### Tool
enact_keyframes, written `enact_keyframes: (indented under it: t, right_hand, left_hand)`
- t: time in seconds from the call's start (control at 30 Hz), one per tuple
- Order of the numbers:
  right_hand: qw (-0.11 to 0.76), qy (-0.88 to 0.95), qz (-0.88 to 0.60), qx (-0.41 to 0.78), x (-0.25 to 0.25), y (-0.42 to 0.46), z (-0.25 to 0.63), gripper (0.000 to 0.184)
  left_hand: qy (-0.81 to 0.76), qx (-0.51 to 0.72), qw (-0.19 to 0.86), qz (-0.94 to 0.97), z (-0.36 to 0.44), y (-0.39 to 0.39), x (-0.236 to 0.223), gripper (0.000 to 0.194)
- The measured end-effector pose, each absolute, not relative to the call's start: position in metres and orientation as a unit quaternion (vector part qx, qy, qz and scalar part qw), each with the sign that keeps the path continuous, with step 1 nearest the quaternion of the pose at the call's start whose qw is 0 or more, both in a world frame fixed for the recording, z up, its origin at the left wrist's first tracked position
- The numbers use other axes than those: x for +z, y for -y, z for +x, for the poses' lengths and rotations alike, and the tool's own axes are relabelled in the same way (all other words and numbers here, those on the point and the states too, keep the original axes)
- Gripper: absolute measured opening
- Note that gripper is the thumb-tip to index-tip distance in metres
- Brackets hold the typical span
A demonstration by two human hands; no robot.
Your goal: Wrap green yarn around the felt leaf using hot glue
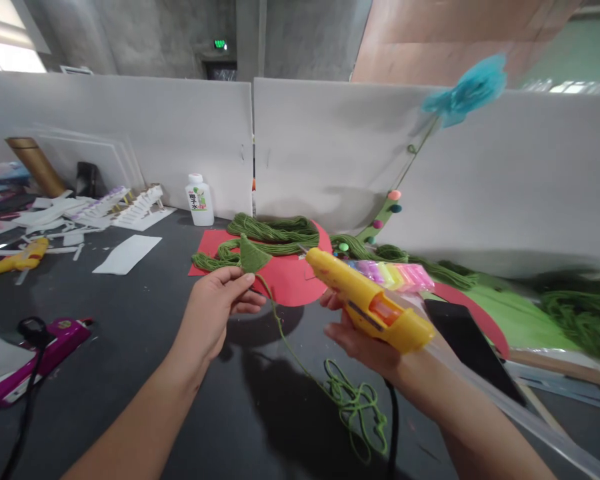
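Observation:
My left hand (219, 303) pinches a small green yarn-wrapped cone (253, 256) above the dark table. A strand of green yarn (350, 400) trails from the cone down to a loose tangle on the table. My right hand (365, 343) grips a yellow glue gun (367, 301), with its nozzle pointing left toward the cone and a short gap between them. The gun's black cord (393, 427) drops toward the near edge.
Skeins of green yarn (275, 233) lie on red paper (293, 277). A white bottle (200, 199), white foam pieces (127, 253), a second yellow glue gun (15, 261), a magenta device (40, 350), a black phone (467, 343) and coloured clay (395, 275) surround them. White boards (330, 153) stand behind.

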State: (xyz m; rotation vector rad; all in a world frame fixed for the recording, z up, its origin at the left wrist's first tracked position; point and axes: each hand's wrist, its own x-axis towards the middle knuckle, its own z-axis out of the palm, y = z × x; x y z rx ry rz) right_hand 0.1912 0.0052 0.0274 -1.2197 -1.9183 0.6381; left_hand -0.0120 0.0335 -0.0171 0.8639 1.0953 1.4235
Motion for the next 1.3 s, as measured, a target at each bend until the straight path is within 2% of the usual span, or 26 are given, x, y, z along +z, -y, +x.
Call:
enact_keyframes:
  t: [0.07, 0.13, 0.23, 0.3, 0.4, 0.63, 0.7, 0.77, 0.87, 0.97, 1.07, 1.13, 1.3]
  right_hand:
    - [0.284, 0.809, -0.433, 0.277, 0.038, 0.003, 0.192, 0.015]
    - [0.151, 0.86, -0.38, 0.307, 0.042, 0.01, 0.191, 0.02]
    - [-0.005, 0.894, -0.318, 0.316, 0.031, 0.017, 0.183, 0.029]
    - [-0.051, 0.909, -0.304, 0.281, 0.015, 0.019, 0.174, 0.028]
    - [-0.072, 0.93, -0.287, 0.22, -0.01, 0.02, 0.163, 0.026]
    - [-0.013, 0.922, -0.332, 0.199, -0.02, 0.019, 0.157, 0.031]
    - [0.03, 0.909, -0.358, 0.209, -0.013, 0.016, 0.158, 0.021]
    - [0.125, 0.869, -0.42, 0.231, -0.005, 0.012, 0.159, 0.006]
    - [0.322, 0.75, -0.501, 0.286, 0.002, 0.005, 0.16, 0.006]
    - [0.431, 0.658, -0.461, 0.411, 0.0, 0.001, 0.157, 0.012]
    - [0.437, 0.592, -0.393, 0.551, -0.003, 0.002, 0.153, 0.021]
    - [0.42, 0.563, -0.388, 0.596, -0.002, 0.004, 0.152, 0.025]
    - [0.388, 0.591, -0.443, 0.552, 0.011, 0.006, 0.156, 0.017]
  left_hand:
    - [-0.464, 0.612, 0.531, 0.359, -0.017, -0.038, -0.021, 0.017]
    - [-0.466, 0.628, 0.515, 0.351, -0.021, -0.043, -0.025, 0.018]
    - [-0.468, 0.648, 0.496, 0.34, -0.026, -0.048, -0.028, 0.02]
    - [-0.467, 0.652, 0.493, 0.338, -0.026, -0.049, -0.029, 0.02]
    - [-0.462, 0.644, 0.501, 0.347, -0.022, -0.045, -0.026, 0.019]
    - [-0.457, 0.609, 0.529, 0.375, -0.009, -0.028, -0.012, 0.016]
    - [-0.458, 0.604, 0.531, 0.379, -0.006, -0.023, -0.008, 0.016]
    - [-0.457, 0.597, 0.533, 0.387, -0.002, -0.018, -0.006, 0.016]
    - [-0.451, 0.581, 0.544, 0.405, 0.002, -0.012, -0.003, 0.014]
    - [-0.451, 0.574, 0.528, 0.434, 0.006, -0.007, -0.003, 0.013]
    - [-0.463, 0.569, 0.496, 0.464, 0.007, -0.006, -0.003, 0.011]
    - [-0.473, 0.565, 0.483, 0.473, 0.007, -0.006, -0.004, 0.011]
    - [-0.489, 0.547, 0.475, 0.486, 0.008, -0.004, -0.002, 0.012]
